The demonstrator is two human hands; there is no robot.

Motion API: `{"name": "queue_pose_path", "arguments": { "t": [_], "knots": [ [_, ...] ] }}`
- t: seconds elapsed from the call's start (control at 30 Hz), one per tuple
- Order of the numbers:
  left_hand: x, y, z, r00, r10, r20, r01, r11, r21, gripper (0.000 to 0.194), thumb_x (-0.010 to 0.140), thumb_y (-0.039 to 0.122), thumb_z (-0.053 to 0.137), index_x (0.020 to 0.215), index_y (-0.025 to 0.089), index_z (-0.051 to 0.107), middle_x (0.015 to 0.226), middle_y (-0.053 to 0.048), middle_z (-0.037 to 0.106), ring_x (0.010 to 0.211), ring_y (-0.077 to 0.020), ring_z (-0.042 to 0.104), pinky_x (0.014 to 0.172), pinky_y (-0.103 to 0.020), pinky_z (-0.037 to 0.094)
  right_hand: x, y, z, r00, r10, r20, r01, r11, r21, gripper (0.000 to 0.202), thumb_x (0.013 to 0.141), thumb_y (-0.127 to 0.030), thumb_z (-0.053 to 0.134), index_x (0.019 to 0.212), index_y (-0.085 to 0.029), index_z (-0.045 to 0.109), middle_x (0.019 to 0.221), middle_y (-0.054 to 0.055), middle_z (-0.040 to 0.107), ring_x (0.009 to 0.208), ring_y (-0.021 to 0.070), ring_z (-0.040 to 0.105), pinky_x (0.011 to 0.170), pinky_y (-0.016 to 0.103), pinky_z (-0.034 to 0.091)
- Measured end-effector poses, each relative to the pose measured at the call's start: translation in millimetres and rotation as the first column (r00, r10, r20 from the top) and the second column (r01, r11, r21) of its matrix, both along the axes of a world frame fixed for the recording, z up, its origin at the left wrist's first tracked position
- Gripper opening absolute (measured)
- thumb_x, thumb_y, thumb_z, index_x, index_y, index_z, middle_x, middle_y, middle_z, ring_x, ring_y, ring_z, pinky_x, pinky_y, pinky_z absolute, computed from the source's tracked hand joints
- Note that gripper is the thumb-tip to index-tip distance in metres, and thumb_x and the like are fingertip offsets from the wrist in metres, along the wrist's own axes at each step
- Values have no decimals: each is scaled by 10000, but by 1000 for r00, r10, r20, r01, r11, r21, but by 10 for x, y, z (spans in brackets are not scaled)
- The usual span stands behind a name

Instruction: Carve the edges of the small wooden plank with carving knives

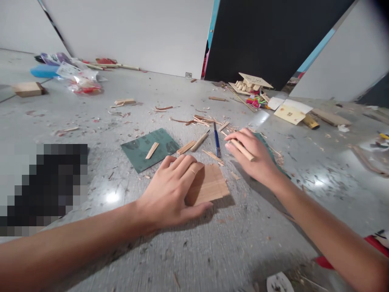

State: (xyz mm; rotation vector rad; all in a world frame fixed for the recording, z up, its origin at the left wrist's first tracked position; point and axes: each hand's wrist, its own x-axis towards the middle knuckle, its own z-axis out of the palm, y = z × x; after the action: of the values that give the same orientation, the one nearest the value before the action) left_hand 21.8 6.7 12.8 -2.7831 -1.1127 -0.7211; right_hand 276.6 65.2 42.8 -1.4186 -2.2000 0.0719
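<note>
My left hand (174,192) is wrapped round the left side of a flat wooden block (211,184), its thumb along the near edge and its fingers at the far edge. In my right hand (251,152) is a round wooden-handled tool (243,150), gripped like a pen; its tip is hard to make out. Between the hands and farther off lie a blue pen-like tool (216,140), a second wooden-handled tool (200,140) and thin wood pieces (186,147).
A green sheet (142,154) with a small wood strip lies left of the block; another green sheet (266,142) is partly behind my right hand. Shavings are scattered about. Plastic packets (83,81) lie back left, a small wooden model (251,83) back right.
</note>
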Motion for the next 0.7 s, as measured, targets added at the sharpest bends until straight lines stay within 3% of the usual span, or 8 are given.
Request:
{"name": "queue_pose_path", "arguments": {
  "t": [0.13,0.27,0.33,0.4,0.43,0.5,0.57,0.7],
  "knots": [
    [-15,-21,27,984,-91,155,86,995,40,691,831,598,654,1279,101,480,1151,-149,613,1008,-281,577,869,-432,388,81,127,-115,995,-49,85,52,998,-32,354,912,-215,542,1259,-182,603,1220,138,554,779,199,601,630,339,447],
    [-9,-53,38,966,-151,209,129,985,117,708,810,557,712,1266,57,505,1120,-165,616,985,-276,582,870,-439,393,51,-74,-95,975,-86,203,100,993,-62,436,930,-171,450,1331,-237,608,1266,141,545,706,184,540,587,347,388],
    [-3,-63,40,962,-163,219,135,981,137,722,793,559,733,1253,46,520,1102,-165,618,963,-271,583,861,-441,398,-23,-227,-13,999,-8,-48,1,988,-154,353,983,-284,462,1291,-246,631,1132,101,586,754,186,546,654,350,431],
    [0,-68,42,959,-172,226,143,980,141,725,783,556,747,1243,39,531,1088,-164,620,943,-266,584,852,-443,403,-105,-375,77,894,98,-436,-263,904,-336,356,1038,-392,390,1310,-281,590,894,33,585,687,158,511,625,311,435],
    [0,-68,44,957,-177,230,147,979,141,726,781,553,751,1241,35,534,1082,-164,620,936,-264,583,847,-445,405,-138,-439,117,838,116,-533,-369,840,-398,358,1040,-416,397,1338,-305,559,818,6,572,667,150,500,611,293,427],
    [-3,-69,48,953,-186,241,155,978,141,715,780,534,755,1237,30,534,1070,-164,619,919,-261,580,829,-445,411,-182,-541,173,786,133,-604,-490,730,-477,357,1021,-367,467,1373,-332,514,805,-17,602,691,138,530,623,269,428],
    [-11,-73,53,950,-187,248,155,978,143,711,777,526,756,1237,32,534,1056,-160,617,898,-257,577,807,-441,415,-194,-604,196,769,138,-624,-542,659,-522,387,994,-283,520,1374,-348,498,908,-14,666,782,136,585,685,260,454],
    [-26,-102,55,940,-201,275,156,972,176,752,794,580,718,1260,25,516,1049,-169,608,893,-269,587,787,-444,423,-181,-657,173,705,53,-707,-583,610,-536,392,970,-255,558,1333,-393,506,953,-26,694,826,129,591,705,235,471]
  ]
}}
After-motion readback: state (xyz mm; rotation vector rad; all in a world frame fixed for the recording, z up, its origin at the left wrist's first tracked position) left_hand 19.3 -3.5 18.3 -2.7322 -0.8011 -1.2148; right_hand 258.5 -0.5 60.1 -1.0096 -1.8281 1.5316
